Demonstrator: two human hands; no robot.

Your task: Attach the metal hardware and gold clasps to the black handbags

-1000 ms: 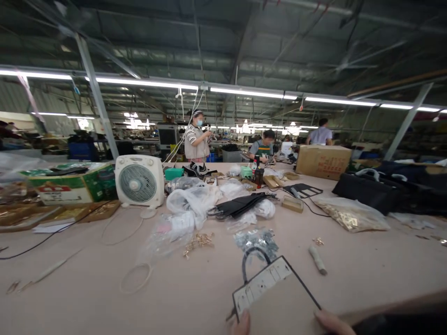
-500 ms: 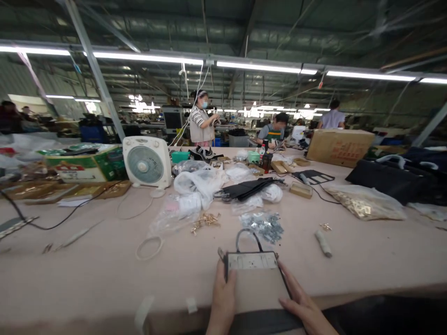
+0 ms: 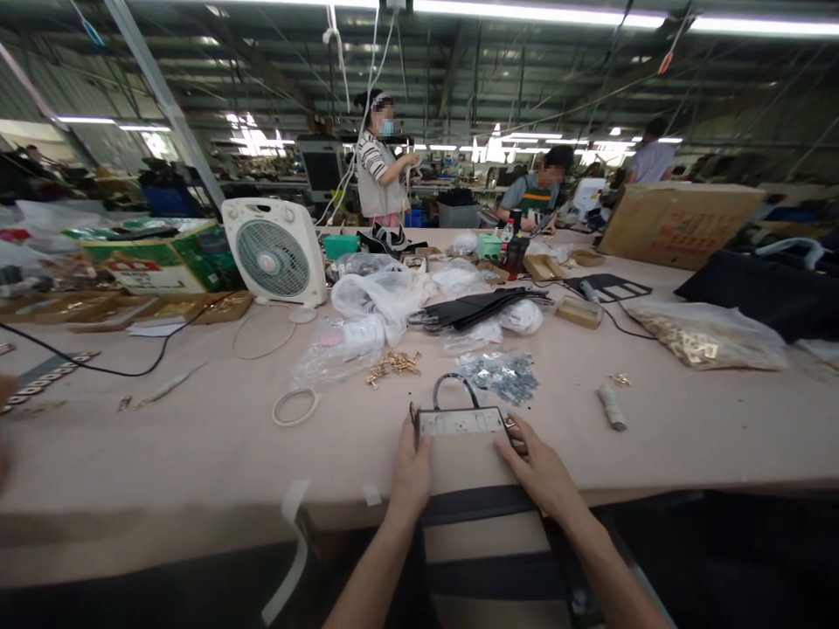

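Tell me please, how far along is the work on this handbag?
The handle already looks attached, and a pale strip runs across the top of the handbag. The left hand and right hand hold its sides. What is left is unclear: gold-coloured fittings and silver plates lie loose beyond it, perhaps unused.

Noted: flat beige bag piece with thin dark edging (image 3: 462,459), held by its long sides between left hand (image 3: 412,467) and right hand (image 3: 538,467). Lies face up at near edge of worktop (image 3: 354,463). Shows pale strip (image 3: 467,423) across far end; carries dark curved handle (image 3: 454,379), arched away beyond strip.
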